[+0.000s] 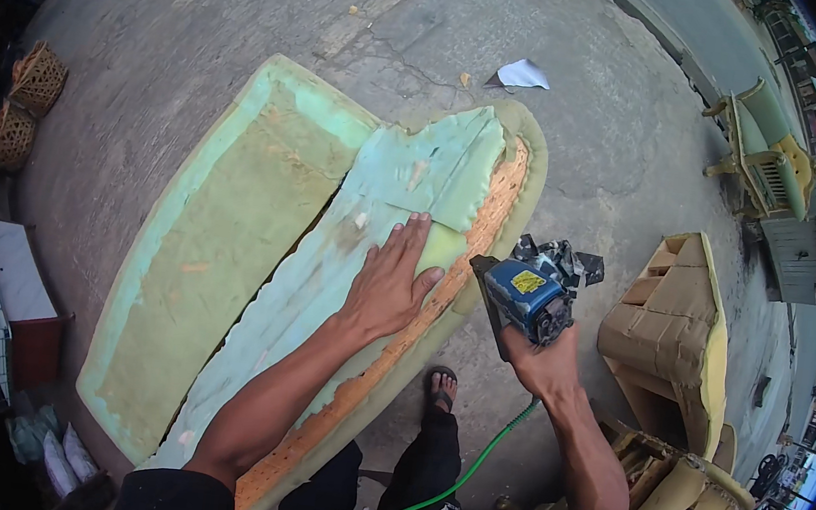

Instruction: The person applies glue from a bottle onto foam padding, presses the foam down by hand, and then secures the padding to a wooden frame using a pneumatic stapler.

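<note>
In front of me lies a long sofa piece padded with olive-green foam. A light green foam sheet with a ragged edge covers its right side, beside a bare wooden strip. My left hand rests flat on the sheet, fingers stretched out, near a folded or overlapping edge. My right hand grips a blue air staple gun, its handle largely hidden by the fingers. The gun's nose is close to the wooden strip; whether it touches, I cannot tell. A green air hose trails from the gun.
Unfinished chair frames stand on the right, with a carved yellow-green armchair farther back. Wicker baskets sit at the far left. A scrap sheet lies on the concrete floor. My sandalled foot is beside the sofa piece.
</note>
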Demonstrator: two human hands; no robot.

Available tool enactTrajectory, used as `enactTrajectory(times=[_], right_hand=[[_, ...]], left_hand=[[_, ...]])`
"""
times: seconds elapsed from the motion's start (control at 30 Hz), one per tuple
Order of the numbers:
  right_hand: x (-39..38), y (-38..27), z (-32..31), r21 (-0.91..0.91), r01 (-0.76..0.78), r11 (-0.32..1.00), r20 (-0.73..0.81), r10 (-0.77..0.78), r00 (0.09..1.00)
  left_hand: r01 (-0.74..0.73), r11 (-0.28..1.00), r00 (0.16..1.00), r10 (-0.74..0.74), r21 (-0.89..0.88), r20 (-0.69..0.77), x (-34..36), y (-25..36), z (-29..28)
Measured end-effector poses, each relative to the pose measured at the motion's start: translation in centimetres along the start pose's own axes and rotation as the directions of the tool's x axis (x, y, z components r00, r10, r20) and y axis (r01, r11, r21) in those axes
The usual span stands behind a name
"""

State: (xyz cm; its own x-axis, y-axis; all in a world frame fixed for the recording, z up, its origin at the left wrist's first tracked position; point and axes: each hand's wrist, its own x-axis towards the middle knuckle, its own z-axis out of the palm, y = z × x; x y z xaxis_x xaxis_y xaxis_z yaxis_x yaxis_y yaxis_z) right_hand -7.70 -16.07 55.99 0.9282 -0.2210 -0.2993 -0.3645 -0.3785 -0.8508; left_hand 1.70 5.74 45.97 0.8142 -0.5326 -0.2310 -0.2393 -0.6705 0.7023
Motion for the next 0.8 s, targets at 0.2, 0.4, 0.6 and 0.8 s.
enactTrajectory(times=[0.2, 0.4, 0.6, 0.8], right_hand=[[1.5, 3.1, 1.0, -0.06, 0.042, 0.997, 0.039, -0.039, 0.998], [3.3, 3.7, 1.1, 0.054, 0.039, 0.998, 0.072, -0.043, 0.996], [5.1, 3.8, 1.2, -0.015, 0.055, 0.998, 0.144, -0.052, 0.988], [5.8, 3.9, 0.9, -0.008, -0.053, 0.999, 0.272, 0.053, 0.961]], left_hand=[[0.034, 0.992, 0.999, -0.029, 0.123, -0.041, 0.7, 1.9, -1.1], [0.133, 0.96, 0.991, -0.122, 0.248, -0.058, 1.6, 3.4, 0.1], [0.19, 0.901, 0.981, -0.16, 0.39, -0.108, 1.9, 3.7, 1.2], [0.175, 0.911, 0.984, -0.153, 0.373, -0.089, 1.9, 3.8, 1.1]])
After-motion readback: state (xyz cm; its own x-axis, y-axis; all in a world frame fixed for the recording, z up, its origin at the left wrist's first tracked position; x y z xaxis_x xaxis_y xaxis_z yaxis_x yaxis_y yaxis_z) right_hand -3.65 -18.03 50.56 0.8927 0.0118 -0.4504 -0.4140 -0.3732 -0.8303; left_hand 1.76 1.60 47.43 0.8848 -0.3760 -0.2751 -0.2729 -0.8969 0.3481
